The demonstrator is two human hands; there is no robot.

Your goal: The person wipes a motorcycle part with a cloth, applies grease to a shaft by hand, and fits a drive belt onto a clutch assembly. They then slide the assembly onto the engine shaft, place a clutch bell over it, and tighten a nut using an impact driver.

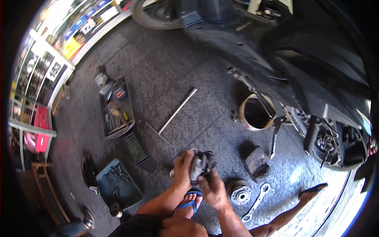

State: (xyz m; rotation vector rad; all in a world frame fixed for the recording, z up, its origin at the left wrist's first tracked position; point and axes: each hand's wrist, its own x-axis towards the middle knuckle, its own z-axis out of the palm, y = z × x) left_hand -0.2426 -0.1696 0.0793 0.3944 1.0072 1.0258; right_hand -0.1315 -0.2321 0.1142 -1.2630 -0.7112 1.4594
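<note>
My left hand point(182, 172) and my right hand point(213, 190) both grip a dark, greasy metal part point(203, 165) with a grey section, held above my blue-sandalled foot point(186, 207). My left fingers are on its left side, my right thumb and fingers at its lower right. Just right of them a round metal drum point(233, 189) with a holed hub lies on the floor, beside a silver double-ended ring wrench point(256, 200). A rough dark block point(257, 168) rests farther right.
A black scooter point(241, 43) fills the upper right, its underside beside a bucket point(247, 122). On the tiled floor point(166, 67) lie a long bar point(177, 110), a toolbox point(130, 114), a ribbed black part point(137, 150) and a tray of bolts point(130, 193). Shelving point(55, 118) lines the left.
</note>
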